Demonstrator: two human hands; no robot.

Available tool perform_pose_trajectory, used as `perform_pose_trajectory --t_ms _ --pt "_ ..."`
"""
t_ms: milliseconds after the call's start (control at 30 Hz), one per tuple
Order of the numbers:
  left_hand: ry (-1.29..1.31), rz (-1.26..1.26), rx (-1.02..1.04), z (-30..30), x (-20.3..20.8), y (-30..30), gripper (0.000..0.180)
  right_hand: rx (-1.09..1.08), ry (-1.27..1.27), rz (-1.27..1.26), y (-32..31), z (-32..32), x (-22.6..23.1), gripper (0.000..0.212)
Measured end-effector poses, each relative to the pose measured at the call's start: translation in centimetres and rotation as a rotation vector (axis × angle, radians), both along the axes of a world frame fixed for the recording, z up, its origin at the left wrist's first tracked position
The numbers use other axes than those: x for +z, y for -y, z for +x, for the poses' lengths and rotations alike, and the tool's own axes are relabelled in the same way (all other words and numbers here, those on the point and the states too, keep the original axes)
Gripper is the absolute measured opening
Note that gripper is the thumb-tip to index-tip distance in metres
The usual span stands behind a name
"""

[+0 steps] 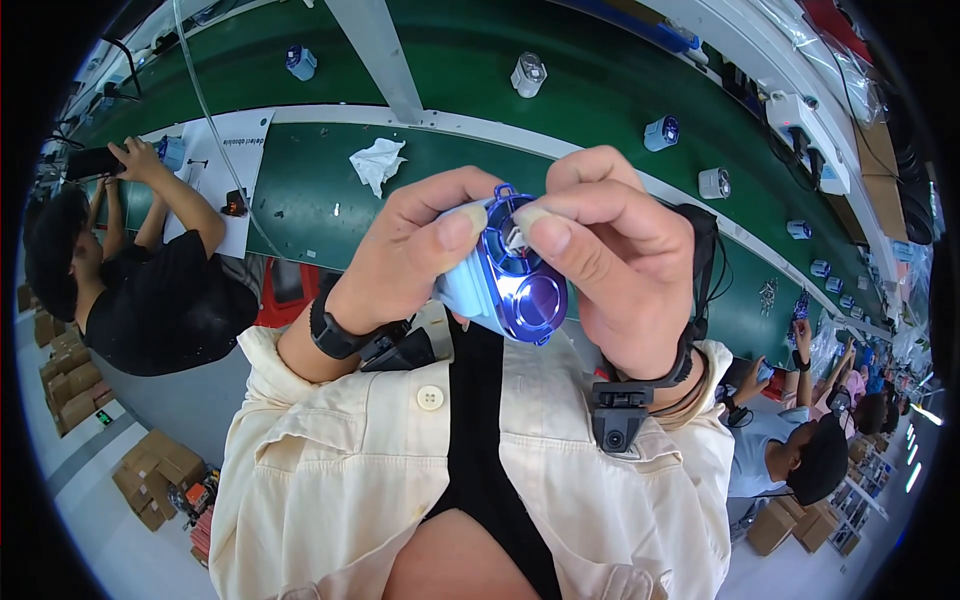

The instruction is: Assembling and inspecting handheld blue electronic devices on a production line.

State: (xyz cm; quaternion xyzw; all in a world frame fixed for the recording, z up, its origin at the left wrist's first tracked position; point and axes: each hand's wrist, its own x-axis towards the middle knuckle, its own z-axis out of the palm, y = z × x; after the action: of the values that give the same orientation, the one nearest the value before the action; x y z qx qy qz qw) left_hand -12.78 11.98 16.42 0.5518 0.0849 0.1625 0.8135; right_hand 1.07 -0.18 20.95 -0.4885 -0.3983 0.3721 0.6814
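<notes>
In front of my chest is a small light-blue device (468, 293) with a shiny violet-blue faceplate (538, 303). A small loop tops the plate, a round spoked opening lies below it, and a ringed disc is at the bottom. My left hand (405, 235) grips the device by its left side, thumb on the plate's upper edge. My right hand (625, 255) is closed in a pinch at the round opening, its thumb over the opening's right part. A small whitish bit shows inside the opening beside that thumb; whether my fingers hold it is hidden.
A crumpled white tissue (378, 165) lies on the green bench (325, 215). Beyond a pale rail, similar devices (661, 133) stand spaced along a green belt (450, 60). A paper sheet (225, 165) and a co-worker (150, 270) are at left; other people sit at right.
</notes>
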Motion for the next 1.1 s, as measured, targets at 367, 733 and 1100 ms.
perform_pose_trajectory --t_ms 367,733,1100 --pt "0.005 -0.022 -0.007 -0.3 0.4 0.2 0.045 -0.031 1.206 0.469 -1.0 4.0 1.9 0.034" --pt "-0.026 0.036 -0.003 -0.3 -0.4 0.4 0.043 0.051 1.419 0.547 -0.6 4.3 1.9 0.037" --pt "-0.221 0.072 -0.071 0.1 0.1 0.5 0.067 0.113 1.284 0.566 -0.4 5.0 1.4 0.034"
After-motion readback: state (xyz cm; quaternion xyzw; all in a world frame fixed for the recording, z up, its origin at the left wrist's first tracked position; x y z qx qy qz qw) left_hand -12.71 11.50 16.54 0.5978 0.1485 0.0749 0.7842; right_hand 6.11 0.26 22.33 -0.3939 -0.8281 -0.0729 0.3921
